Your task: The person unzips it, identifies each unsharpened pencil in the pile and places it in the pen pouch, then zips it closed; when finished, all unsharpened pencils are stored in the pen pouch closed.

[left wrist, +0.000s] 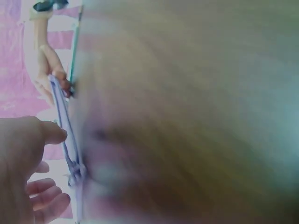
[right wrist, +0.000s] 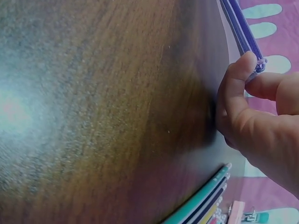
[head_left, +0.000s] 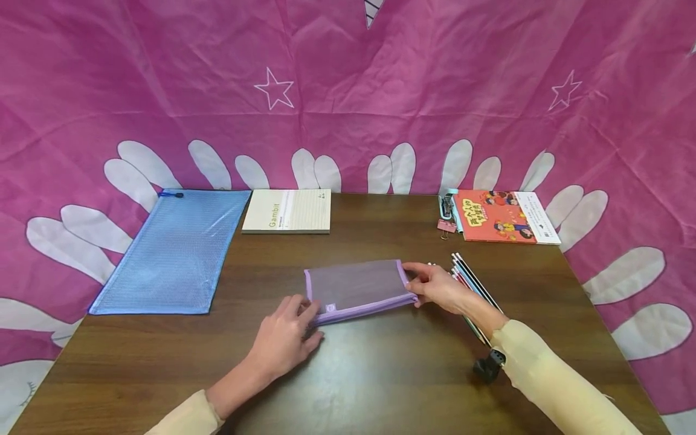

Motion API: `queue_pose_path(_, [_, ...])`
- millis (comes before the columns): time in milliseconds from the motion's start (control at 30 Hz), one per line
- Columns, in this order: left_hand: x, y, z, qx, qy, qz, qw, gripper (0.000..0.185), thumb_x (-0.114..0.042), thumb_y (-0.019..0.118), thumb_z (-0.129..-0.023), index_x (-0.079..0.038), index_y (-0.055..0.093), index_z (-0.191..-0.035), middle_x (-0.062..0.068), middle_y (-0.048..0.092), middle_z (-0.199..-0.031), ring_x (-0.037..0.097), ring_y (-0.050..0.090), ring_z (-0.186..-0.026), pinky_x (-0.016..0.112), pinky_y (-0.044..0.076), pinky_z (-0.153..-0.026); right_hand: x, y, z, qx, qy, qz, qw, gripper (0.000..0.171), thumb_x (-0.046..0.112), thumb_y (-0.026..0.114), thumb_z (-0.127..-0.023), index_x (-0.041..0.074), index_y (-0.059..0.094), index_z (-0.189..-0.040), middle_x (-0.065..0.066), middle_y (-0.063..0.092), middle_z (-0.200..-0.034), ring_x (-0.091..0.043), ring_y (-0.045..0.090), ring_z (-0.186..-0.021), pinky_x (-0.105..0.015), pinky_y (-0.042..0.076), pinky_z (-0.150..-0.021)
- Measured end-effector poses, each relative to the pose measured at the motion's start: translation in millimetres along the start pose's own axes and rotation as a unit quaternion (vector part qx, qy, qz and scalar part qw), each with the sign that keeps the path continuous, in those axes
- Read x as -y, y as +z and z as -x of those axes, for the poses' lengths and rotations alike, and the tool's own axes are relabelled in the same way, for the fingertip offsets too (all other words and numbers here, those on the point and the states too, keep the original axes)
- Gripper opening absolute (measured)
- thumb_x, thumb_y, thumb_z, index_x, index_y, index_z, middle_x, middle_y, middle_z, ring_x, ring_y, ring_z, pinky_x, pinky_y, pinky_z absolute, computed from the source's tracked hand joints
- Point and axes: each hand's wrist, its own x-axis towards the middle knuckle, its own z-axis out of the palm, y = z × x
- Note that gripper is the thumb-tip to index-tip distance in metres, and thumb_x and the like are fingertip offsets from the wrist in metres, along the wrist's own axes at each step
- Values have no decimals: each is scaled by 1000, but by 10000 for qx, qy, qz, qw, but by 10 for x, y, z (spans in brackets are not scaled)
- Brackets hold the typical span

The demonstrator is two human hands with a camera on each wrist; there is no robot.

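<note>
1. Purple mesh pouch (head_left: 356,289) lies flat on the wooden table (head_left: 380,374), spanning the gap between both hands.
2. Left hand (head_left: 285,341): fingertips pinch the pouch's left end, at its zipper edge.
3. Right hand (head_left: 437,285): thumb and fingers pinch the right end.
4. Pencils (head_left: 473,284) lie just behind the right fingers, outside the pouch; judged status: loading not begun.
</note>
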Motion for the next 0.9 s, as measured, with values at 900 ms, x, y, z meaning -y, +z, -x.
queue_pose_path(900, [-39,201,-592,2147,440,1247,9677,55,-21,80,-82,-16,66,-135,15,55,-131,34,48,-119,56,41,-94,120,-61,-44,113,-186,1226,9922,56,-2,58,-95,-1,43,-148,-16,55,-92,-21,55,-63,-32,55,-56])
